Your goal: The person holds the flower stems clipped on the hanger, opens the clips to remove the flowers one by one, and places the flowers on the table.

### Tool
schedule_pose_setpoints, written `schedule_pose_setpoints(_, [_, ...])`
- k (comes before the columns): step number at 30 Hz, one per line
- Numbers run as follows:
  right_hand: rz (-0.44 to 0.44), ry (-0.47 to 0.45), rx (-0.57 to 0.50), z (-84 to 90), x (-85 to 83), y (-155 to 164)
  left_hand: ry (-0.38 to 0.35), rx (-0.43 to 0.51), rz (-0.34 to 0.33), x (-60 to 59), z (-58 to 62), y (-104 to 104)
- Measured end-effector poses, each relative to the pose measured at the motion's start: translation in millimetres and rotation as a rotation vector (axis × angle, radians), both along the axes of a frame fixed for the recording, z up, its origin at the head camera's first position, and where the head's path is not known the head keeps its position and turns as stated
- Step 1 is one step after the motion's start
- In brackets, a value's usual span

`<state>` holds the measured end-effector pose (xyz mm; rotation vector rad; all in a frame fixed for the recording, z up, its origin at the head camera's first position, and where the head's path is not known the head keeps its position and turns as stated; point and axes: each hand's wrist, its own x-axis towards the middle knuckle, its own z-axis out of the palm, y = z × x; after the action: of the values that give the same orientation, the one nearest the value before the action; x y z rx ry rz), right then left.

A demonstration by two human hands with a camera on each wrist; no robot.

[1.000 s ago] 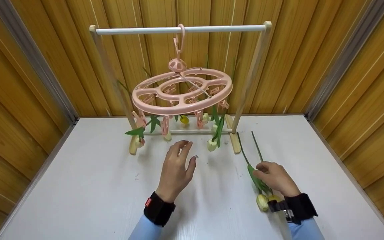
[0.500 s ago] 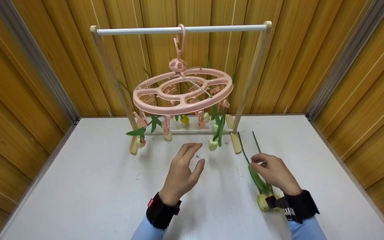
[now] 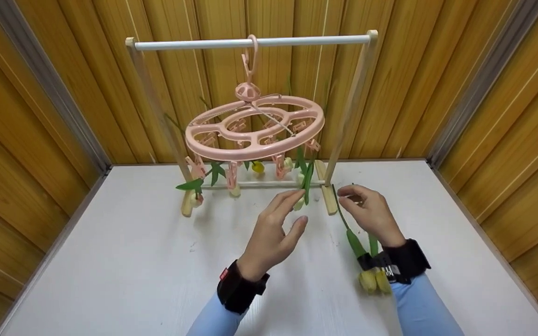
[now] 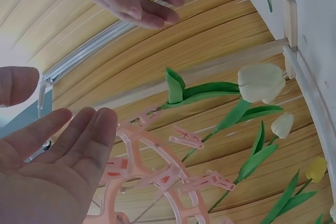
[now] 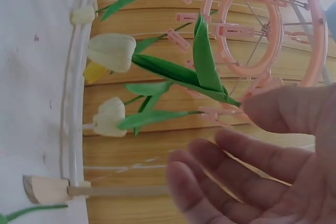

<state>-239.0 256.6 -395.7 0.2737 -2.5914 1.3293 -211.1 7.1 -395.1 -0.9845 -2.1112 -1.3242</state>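
My left hand (image 3: 273,235) is raised with fingers loosely extended and thumb apart, holding nothing. In the head view its fingertips overlap a white tulip (image 3: 299,204) hanging head-down from the pink clip hanger (image 3: 255,151). My right hand (image 3: 371,214), fingers relaxed and empty, hovers above the stems of two yellow tulips (image 3: 367,282) on the table. From the right wrist view, its thumb and fingers (image 5: 273,169) stand apart, with white tulips (image 5: 111,52) and their green leaves beyond. In the left wrist view, several pink clips (image 4: 186,137) show beside the hanging tulips.
A wooden stand with a white top bar (image 3: 194,44) carries the hanger. Its right foot (image 3: 329,200) lies close to the yellow tulips' stems. Wood-pattern walls (image 3: 507,154) enclose the white table (image 3: 124,270) at the back and sides.
My left hand has moved right, toward the hanging white tulip. My right hand has moved forward and left, from over the yellow tulips' leaves to beside the stand's foot. The tulips lie as before.
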Motion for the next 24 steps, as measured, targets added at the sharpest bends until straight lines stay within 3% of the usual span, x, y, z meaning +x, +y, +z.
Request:
schedule_pose_setpoints(9, [-0.01, 0.047, -0.313, -2.6, -28.9, -25.5, 0.006, 0.031, -0.025, -12.4, 10.0, 18.0])
schedule_pose_setpoints(16, [0.057, 0.003, -0.516, -4.4, -49.8, -41.8, -0.008, 0.068, 0.024, -24.0, 11.7, 29.1])
schedule_pose_setpoints(24, [0.064, -0.084, -0.576, -0.6, -63.7, -53.6, -0.066, 0.163, 0.084, -31.4, 14.1, 34.0])
